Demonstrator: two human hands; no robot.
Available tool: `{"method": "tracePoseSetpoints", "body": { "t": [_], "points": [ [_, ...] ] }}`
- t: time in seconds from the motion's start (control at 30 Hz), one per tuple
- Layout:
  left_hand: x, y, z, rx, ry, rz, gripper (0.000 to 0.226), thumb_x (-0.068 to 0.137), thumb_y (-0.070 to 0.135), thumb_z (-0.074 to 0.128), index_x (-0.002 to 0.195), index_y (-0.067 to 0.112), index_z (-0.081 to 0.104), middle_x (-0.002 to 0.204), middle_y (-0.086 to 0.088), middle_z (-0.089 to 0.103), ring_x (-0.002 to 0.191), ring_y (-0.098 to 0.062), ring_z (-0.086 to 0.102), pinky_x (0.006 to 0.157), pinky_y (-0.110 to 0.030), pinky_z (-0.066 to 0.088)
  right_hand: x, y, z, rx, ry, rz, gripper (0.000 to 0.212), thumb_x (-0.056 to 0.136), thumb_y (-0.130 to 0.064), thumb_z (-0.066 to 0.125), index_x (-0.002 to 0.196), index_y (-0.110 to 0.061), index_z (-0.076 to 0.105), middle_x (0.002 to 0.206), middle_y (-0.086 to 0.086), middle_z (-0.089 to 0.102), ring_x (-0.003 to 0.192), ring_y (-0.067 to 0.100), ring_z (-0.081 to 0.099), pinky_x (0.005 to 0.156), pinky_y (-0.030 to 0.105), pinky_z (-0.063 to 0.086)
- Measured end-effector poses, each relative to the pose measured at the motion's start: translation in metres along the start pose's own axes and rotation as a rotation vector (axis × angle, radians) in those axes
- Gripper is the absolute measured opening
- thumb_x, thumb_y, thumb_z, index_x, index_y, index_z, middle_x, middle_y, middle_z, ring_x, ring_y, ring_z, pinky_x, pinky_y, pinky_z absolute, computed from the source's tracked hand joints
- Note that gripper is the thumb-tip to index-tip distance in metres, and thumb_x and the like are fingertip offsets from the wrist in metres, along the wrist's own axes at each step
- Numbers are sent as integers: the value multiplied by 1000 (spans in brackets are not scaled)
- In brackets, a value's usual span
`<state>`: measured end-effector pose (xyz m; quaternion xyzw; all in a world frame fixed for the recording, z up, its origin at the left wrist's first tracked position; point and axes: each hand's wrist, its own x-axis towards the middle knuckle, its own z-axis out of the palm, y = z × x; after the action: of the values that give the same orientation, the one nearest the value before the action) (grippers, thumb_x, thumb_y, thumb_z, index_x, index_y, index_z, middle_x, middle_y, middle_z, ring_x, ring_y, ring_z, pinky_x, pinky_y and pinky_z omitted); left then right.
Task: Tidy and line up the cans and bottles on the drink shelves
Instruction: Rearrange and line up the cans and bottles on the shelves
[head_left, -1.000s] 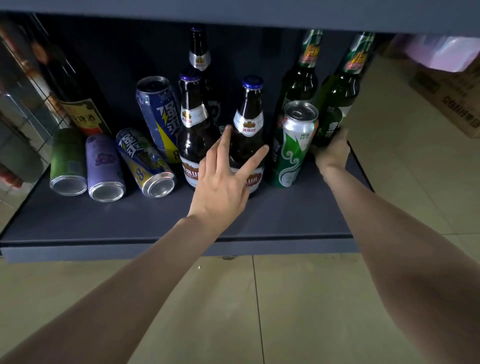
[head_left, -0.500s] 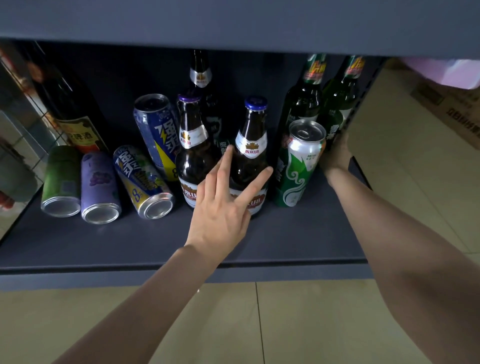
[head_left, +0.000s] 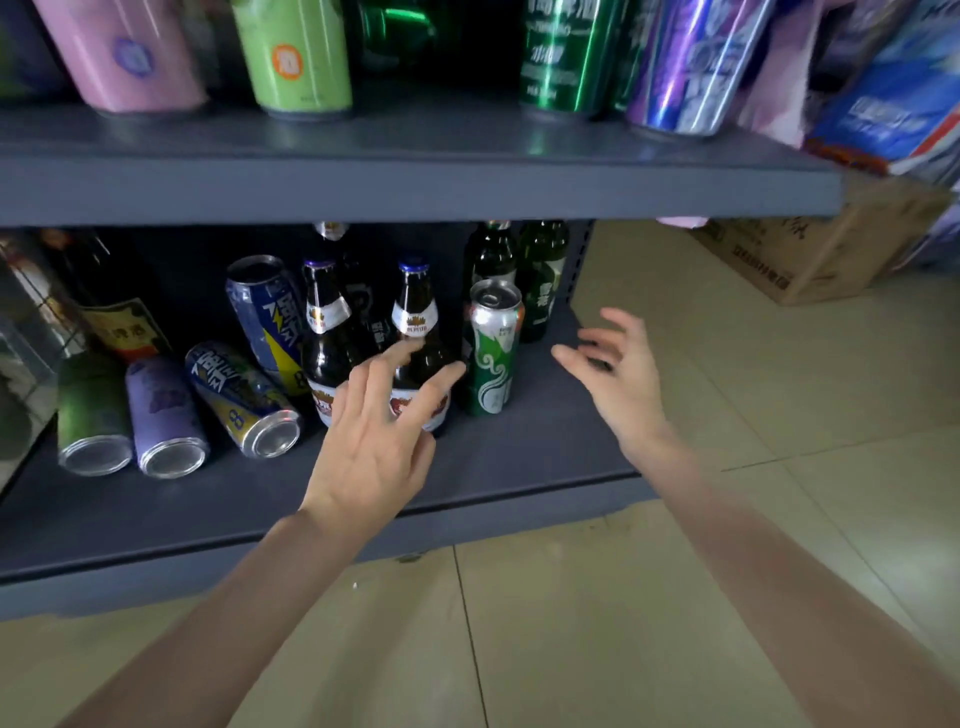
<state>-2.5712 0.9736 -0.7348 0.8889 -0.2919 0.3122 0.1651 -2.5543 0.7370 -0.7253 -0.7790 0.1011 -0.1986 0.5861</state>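
Hands: left hand (head_left: 371, 447) spread wide, fingertips at the two brown beer bottles (head_left: 418, 358), gripping nothing; right hand (head_left: 621, 374) loose and empty, just off the shelf's right end.
Lower shelf (head_left: 493, 457): holds all of it.
Brown bottles: glass, probably heavy and slick, so I'd grab low on the body, not the neck.
Green can (head_left: 493, 348): upright beside them, likely dents easily, wrap the middle.
Fallen cans (head_left: 166, 415): three on their sides at left, probably roll.
Green bottles (head_left: 540, 280): upright at back.
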Motion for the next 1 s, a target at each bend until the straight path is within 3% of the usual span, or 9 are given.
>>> {"method": "tracePoseSetpoints", "body": {
  "t": [0.07, 0.2, 0.3, 0.43, 0.5, 0.6, 0.67, 0.8, 1.0],
  "points": [
    [10, 13, -29, -56, 87, 75, 52, 75, 5, 42, 125, 19, 43, 125, -11, 41, 98, -29, 47, 81, -38, 37, -25, -41, -19, -3, -44, -120, 61, 76, -15, 76, 125, -22, 41, 112, -1, 59, 104, 8, 58, 80, 13, 47],
    [67, 22, -88, -88, 264, 115, 46, 72, 4, 44, 117, 17, 47, 120, -7, 43, 98, -27, 47, 81, -34, 30, -43, -135, -45, -9, -106, -351, 54, 71, -27, 76, 115, -30, 44, 106, -2, 62, 102, 11, 58, 85, 22, 49],
    [108, 19, -116, -77, 330, 49, 46, 73, 5, 41, 117, 15, 49, 118, -10, 46, 101, -27, 45, 83, -36, 30, -33, -197, -48, -61, -124, -511, 56, 72, -36, 79, 115, -33, 43, 106, -3, 61, 100, 10, 59, 84, 22, 50],
    [144, -5, -128, 7, 320, -111, 49, 71, 15, 37, 119, 17, 48, 117, -15, 48, 100, -28, 41, 82, -40, 32, 1, -248, -41, -203, -71, -557, 62, 74, -22, 78, 123, -21, 41, 116, -5, 52, 107, 9, 51, 91, 16, 42],
    [151, -19, -126, 39, 298, -187, 50, 71, 19, 35, 119, 18, 46, 117, -16, 48, 99, -32, 42, 81, -44, 37, 24, -260, -30, -397, -14, -595, 68, 76, -18, 77, 131, -13, 39, 126, 2, 45, 118, 14, 43, 98, 18, 33],
    [155, -28, -124, 3, 356, -276, 49, 71, 17, 41, 119, 18, 45, 116, -17, 46, 97, -30, 39, 80, -47, 39, 55, -265, -2, -808, -57, -535, 77, 80, -15, 71, 143, -16, 26, 147, 10, 21, 133, 29, 25, 109, 33, 25],
    [159, -32, -127, -82, 424, -339, 48, 71, 16, 46, 119, 17, 47, 116, -18, 44, 99, -31, 40, 83, -47, 39, 69, -264, 14, -971, -65, -428, 77, 82, -6, 67, 144, -20, 24, 151, 10, 10, 131, 40, 23, 104, 42, 32],
    [162, -33, -127, -94, 375, -360, 50, 75, 24, 43, 125, 19, 45, 120, -21, 43, 100, -38, 46, 86, -49, 43, 87, -258, 29, -911, -52, -433, 72, 79, 13, 55, 136, -27, 36, 144, 2, 19, 118, 39, 34, 85, 42, 45],
    [163, -29, -126, -103, 315, -390, 72, 72, -2, 66, 130, 30, 37, 130, -24, 41, 108, -42, 48, 77, -50, 52, 106, -263, 77, -867, -161, -602, 65, 83, 8, 54, 136, -26, 36, 143, 1, 18, 113, 34, 38, 80, 40, 48]
  ]
}}
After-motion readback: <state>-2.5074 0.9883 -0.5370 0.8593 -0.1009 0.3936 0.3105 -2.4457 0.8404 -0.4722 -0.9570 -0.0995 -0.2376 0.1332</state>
